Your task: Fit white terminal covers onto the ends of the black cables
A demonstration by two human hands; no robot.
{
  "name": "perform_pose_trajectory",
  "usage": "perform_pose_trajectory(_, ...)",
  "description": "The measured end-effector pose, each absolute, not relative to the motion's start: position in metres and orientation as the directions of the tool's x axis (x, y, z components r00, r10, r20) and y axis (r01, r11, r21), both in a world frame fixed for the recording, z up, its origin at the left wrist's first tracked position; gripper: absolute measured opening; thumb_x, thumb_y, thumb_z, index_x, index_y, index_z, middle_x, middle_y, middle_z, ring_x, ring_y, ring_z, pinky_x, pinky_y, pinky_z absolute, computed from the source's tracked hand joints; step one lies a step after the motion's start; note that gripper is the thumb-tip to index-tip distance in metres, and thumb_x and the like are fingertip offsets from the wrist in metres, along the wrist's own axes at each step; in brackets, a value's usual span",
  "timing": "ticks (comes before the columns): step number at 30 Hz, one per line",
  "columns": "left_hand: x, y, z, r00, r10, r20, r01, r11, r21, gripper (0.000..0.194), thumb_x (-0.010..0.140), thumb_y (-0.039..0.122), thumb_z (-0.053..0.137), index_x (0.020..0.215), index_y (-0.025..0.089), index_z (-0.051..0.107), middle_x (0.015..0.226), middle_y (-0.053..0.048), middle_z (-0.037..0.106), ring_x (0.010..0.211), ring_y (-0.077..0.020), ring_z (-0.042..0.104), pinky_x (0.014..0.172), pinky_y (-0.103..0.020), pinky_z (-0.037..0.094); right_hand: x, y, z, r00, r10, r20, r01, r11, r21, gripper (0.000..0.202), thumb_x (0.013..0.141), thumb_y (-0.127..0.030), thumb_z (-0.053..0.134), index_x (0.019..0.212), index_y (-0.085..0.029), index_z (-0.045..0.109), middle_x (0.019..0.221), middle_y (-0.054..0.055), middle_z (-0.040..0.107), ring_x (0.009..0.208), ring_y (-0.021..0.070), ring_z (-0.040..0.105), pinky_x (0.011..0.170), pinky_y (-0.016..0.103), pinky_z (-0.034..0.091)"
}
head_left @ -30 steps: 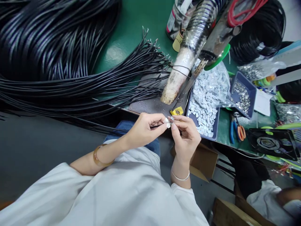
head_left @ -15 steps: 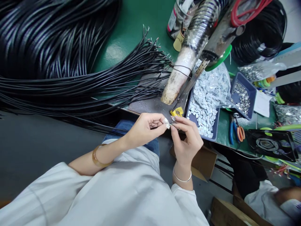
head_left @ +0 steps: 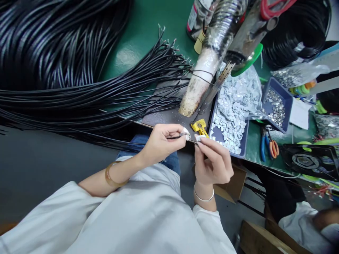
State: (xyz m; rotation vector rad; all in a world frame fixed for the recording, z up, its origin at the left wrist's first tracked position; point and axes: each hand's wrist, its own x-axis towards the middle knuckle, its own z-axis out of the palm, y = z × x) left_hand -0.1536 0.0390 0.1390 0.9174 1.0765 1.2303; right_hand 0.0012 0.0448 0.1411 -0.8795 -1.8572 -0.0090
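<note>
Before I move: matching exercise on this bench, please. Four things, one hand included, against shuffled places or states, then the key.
Column one
1. Bare left hand
2. Large blue-grey plastic tray
3. Small blue-grey plastic tray
4. Black square-framed fan

Column two
A. Holds shiny silver metal pieces
B. Beside orange-handled pliers
C. Pinches a thin black cable
D. Holds pale flat squares

Pairs: 1-C, 2-D, 3-A, 4-B
</note>
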Motion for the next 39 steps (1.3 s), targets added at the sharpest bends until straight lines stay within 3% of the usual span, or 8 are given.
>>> perform_pose_trajectory(3, -0.154, 0.040, 0.138, 0.003, 0.992, -0.124, -0.256, 0.121, 0.959, 0.010, 0.075, 0.021, 0.068, 0.070, 0.012, 0.065, 0.055, 0.005, 0.043, 0.051, -0.0051, 0.033, 0.047, -0.019, 0.024, -0.002, 0.044, 0.135, -0.234, 0.593, 0.771, 0.529, 0.742, -0.411, 0.030, 0.082, -0.010, 0.069, 0.106, -0.027, 0.068, 0.098, 0.001, 0.077, 0.086, 0.0165, 0.074, 0.076, 0.031, 0.064)
perform_pose_trajectory(9, -0.156, 0.048, 0.142, -0.039, 0.985, -0.168, -0.310, 0.148, 0.939, 0.011, 0.073, 0.023, 0.072, 0.070, 0.013, 0.069, 0.061, 0.002, 0.058, 0.057, -0.0068, 0.046, 0.054, -0.018, 0.038, -0.002, 0.052, 0.128, -0.042, 0.778, 0.627, 0.377, 0.593, -0.711, 0.014, 0.085, -0.011, 0.064, 0.092, -0.023, 0.065, 0.094, 0.003, 0.076, 0.086, 0.0182, 0.075, 0.076, 0.036, 0.063)
perform_pose_trajectory(15, -0.156, 0.053, 0.143, -0.037, 0.984, -0.173, -0.358, 0.149, 0.922, 0.012, 0.067, 0.021, 0.078, 0.067, 0.013, 0.069, 0.062, 0.002, 0.062, 0.057, -0.0069, 0.049, 0.057, -0.018, 0.043, -0.003, 0.055, 0.124, -0.165, 0.707, 0.688, 0.461, 0.672, -0.580, 0.018, 0.083, -0.010, 0.067, 0.092, -0.024, 0.064, 0.098, 0.002, 0.078, 0.088, 0.0181, 0.076, 0.079, 0.034, 0.063)
perform_pose_trajectory(19, -0.153, 0.055, 0.139, -0.096, 0.983, -0.155, -0.305, 0.119, 0.945, 0.009, 0.071, 0.020, 0.072, 0.068, 0.012, 0.068, 0.062, 0.001, 0.062, 0.058, -0.0076, 0.052, 0.057, -0.018, 0.044, -0.004, 0.058, 0.122, -0.202, 0.649, 0.733, 0.528, 0.703, -0.477, 0.022, 0.080, -0.008, 0.070, 0.092, -0.024, 0.063, 0.099, 0.002, 0.078, 0.087, 0.0164, 0.076, 0.077, 0.029, 0.063)
perform_pose_trajectory(24, -0.149, 0.057, 0.137, -0.132, 0.981, -0.145, -0.273, 0.104, 0.956, 0.008, 0.071, 0.020, 0.069, 0.068, 0.013, 0.068, 0.063, 0.001, 0.062, 0.060, -0.0085, 0.054, 0.058, -0.018, 0.045, -0.005, 0.066, 0.123, -0.179, 0.684, 0.707, 0.558, 0.662, -0.500, 0.016, 0.082, -0.011, 0.068, 0.091, -0.023, 0.064, 0.110, 0.005, 0.076, 0.097, 0.0194, 0.074, 0.076, 0.033, 0.064)
perform_pose_trajectory(32, -0.148, 0.061, 0.140, -0.197, 0.973, -0.122, -0.221, 0.077, 0.972, 0.007, 0.072, 0.020, 0.069, 0.067, 0.015, 0.069, 0.063, 0.001, 0.062, 0.059, -0.0089, 0.054, 0.056, -0.018, 0.044, -0.010, 0.072, 0.130, -0.170, 0.706, 0.688, 0.550, 0.647, -0.528, 0.015, 0.083, -0.013, 0.069, 0.093, -0.025, 0.067, 0.109, 0.005, 0.075, 0.098, 0.0205, 0.074, 0.081, 0.037, 0.064)
perform_pose_trajectory(39, -0.151, 0.058, 0.139, -0.150, 0.981, -0.124, -0.204, 0.092, 0.975, 0.008, 0.073, 0.021, 0.068, 0.070, 0.014, 0.072, 0.065, 0.000, 0.065, 0.057, -0.0089, 0.053, 0.054, -0.019, 0.044, -0.009, 0.065, 0.129, -0.170, 0.693, 0.701, 0.559, 0.654, -0.510, 0.019, 0.079, -0.010, 0.071, 0.090, -0.024, 0.064, 0.107, 0.005, 0.076, 0.096, 0.0191, 0.074, 0.078, 0.033, 0.064)
